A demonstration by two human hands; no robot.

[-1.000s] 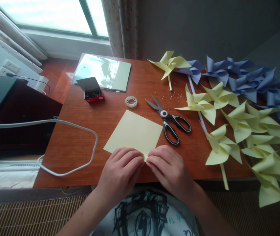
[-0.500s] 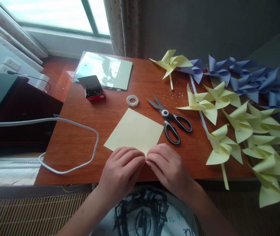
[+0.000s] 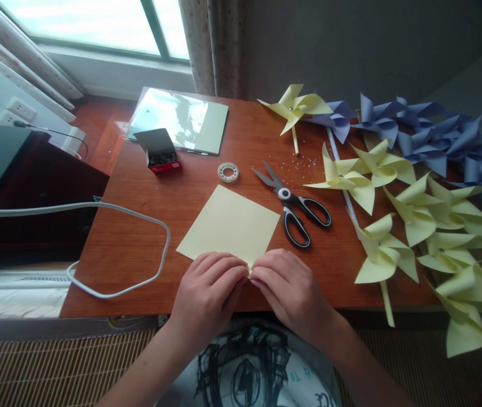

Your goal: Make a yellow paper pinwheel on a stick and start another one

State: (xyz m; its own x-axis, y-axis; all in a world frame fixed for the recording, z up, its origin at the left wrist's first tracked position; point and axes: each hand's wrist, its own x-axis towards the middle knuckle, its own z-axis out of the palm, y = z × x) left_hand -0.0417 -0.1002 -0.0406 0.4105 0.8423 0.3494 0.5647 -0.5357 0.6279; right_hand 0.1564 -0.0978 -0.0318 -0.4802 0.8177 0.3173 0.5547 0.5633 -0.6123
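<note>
A square sheet of pale yellow paper lies at an angle on the wooden table, one corner toward me. My left hand and my right hand meet at that near corner, both closed on it with fingertips pinched together. The corner itself is mostly hidden under the fingers; I cannot make out exactly how it is bent. Just right of the paper lie black-handled scissors, blades apart and pointing away to the left. Beyond the sheet's far corner sits a roll of clear tape.
Yellow paper pinwheels and blue ones crowd the right side. An opened small red box of small metal pieces stands near plastic-wrapped paper. Small scraps are scattered beyond the scissors. A white cable loops over the left side.
The paper's far and side corners have shifted slightly left. Both hands stay pinched at the near corner with almost no movement.
</note>
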